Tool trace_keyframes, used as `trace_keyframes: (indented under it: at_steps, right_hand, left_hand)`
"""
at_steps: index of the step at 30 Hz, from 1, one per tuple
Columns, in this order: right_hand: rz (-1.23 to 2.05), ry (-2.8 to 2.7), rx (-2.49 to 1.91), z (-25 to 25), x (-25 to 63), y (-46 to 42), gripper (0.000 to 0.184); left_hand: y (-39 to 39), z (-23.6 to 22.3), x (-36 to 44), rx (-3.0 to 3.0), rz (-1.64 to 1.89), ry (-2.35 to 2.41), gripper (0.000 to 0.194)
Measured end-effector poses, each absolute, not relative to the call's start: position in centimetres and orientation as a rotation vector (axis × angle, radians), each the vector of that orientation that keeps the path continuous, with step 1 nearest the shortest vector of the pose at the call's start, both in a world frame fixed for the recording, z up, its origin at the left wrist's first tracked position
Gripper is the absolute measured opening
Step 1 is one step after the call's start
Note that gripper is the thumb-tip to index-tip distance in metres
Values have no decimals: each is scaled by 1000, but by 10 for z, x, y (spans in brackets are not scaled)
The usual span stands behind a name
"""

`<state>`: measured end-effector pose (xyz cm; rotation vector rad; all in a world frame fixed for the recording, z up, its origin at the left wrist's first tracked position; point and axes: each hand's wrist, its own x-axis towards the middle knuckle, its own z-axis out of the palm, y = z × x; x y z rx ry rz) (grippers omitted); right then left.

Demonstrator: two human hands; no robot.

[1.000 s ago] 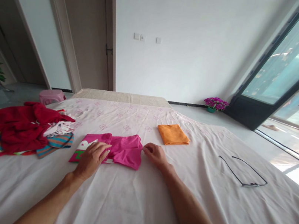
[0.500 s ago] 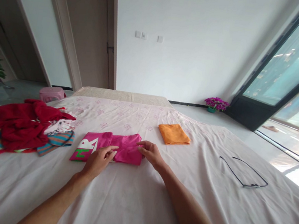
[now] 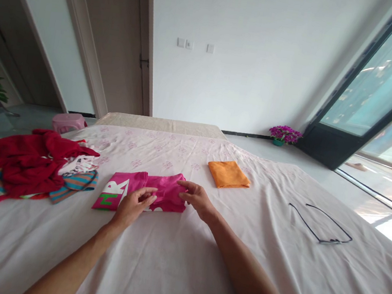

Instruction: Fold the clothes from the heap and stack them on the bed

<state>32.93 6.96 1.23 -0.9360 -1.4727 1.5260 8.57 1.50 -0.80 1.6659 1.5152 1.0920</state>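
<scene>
A bright pink shirt (image 3: 167, 188) with white and green lettering at its left end lies partly folded in front of me. My left hand (image 3: 135, 203) bends over the middle of its near edge, thumb and fingers pinched on the cloth. At the right end, my right hand (image 3: 198, 199) has its thumb and fingertips closed on the shirt's edge. A bit of white print shows along the near edge between the hands. Beyond my right hand lies a neatly folded orange cloth (image 3: 228, 174), touched by neither hand.
A heap of red clothes (image 3: 37, 162) with a striped blue-and-orange garment (image 3: 74, 185) is on the left. Black-framed glasses (image 3: 329, 241) lie on the right of the pale bedsheet (image 3: 171, 266). A pink stool (image 3: 69, 122) stands past the far left edge.
My left hand has slid right from the lettering to the shirt's middle. My right hand has moved slightly left onto its right end. The near edge has shifted, exposing white print.
</scene>
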Motion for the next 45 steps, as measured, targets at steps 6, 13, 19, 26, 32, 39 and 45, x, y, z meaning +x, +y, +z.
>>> trace_keyframes:
  at_steps: [6, 13, 19, 26, 32, 39, 45]
  right_hand:
    - [1385, -1533, -909, 7, 326, 73, 54]
    - [796, -1816, -996, 2, 330, 78, 45]
    - [658, -2008, -946, 4, 339, 70, 35]
    - [541, -2300, -886, 8, 351, 67, 32]
    - [581, -2269, -1111, 13, 355, 68, 33]
    - [901, -2385, -1119, 15, 365, 74, 29]
    - [789, -2453, -1102, 20, 362, 69, 44]
  left_hand:
    - [14, -10, 96, 1772, 1047, 1680, 31]
    - [12, -5, 90, 2387, 1217, 1848, 23]
    - [3, 0, 90, 2645, 1087, 1808, 18]
    - [-1, -1, 92, 2700, 940, 1758, 17]
    - [-3, -2, 92, 2701, 943, 1752, 21]
    - [-1, 2, 108, 2804, 953, 1560, 28]
    - [14, 4, 131, 2755, 776, 1665, 16]
